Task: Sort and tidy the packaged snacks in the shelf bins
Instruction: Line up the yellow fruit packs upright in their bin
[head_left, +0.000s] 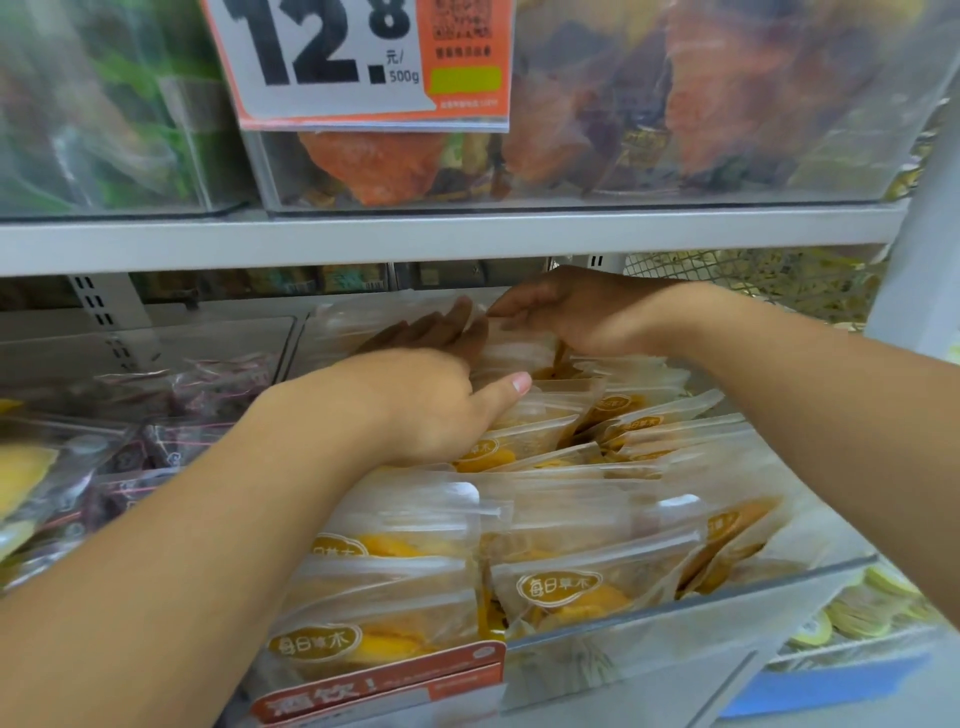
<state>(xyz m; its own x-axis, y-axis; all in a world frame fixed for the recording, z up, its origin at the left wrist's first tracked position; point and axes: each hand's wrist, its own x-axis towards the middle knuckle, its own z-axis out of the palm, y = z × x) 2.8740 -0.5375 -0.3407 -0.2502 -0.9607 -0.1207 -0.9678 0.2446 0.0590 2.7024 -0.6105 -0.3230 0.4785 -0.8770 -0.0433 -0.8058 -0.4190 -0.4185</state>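
Both my arms reach to the clear plastic bin's (675, 603) back edge: my left hand (426, 400) lies spread on frosted dried-mango pouches (561, 587), my right hand (561, 312) pinching one pouch's top.

The white-and-orange price card (358, 62) was cut off by the top edge, its large black numerals only partly shown. Contents of the clear plastic upper bins (571, 171) were too blurred to identify. The left hand (421, 410) hid its own fingertips among the translucent pouches of yellow dried fruit (561, 592). Dark purple packets (156, 447) at left were smeared. Both forearms ran off the frame's sides.
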